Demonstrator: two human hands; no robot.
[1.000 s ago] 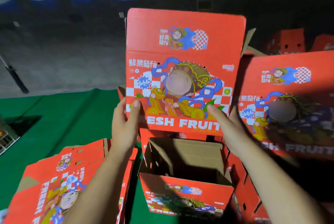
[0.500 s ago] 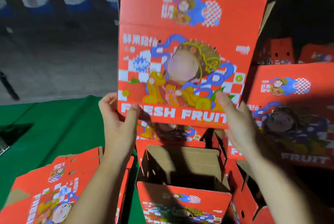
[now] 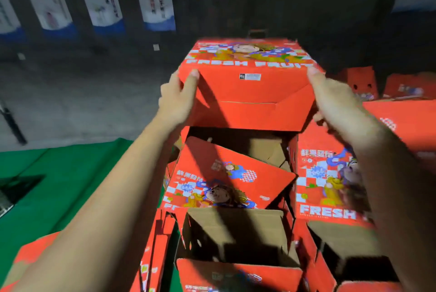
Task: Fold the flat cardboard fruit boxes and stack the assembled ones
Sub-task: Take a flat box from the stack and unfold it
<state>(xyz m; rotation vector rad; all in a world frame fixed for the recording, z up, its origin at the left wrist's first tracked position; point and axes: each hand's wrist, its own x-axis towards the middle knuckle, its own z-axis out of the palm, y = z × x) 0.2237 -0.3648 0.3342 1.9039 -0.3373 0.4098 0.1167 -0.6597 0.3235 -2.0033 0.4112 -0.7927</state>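
Two hands, left and right, hold one box (tipped).

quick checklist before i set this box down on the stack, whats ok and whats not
1. Both hands on the box: ok, left hand and right hand grip opposite sides of the held box.
2. Bottom flaps closed: ok, folded shut.
3. Landing spot free: not ok, a loose box lies tilted in the open box below.
4. Box level: not ok, tipped away from the camera.
5. Far edge clearance: cannot tell, hidden.
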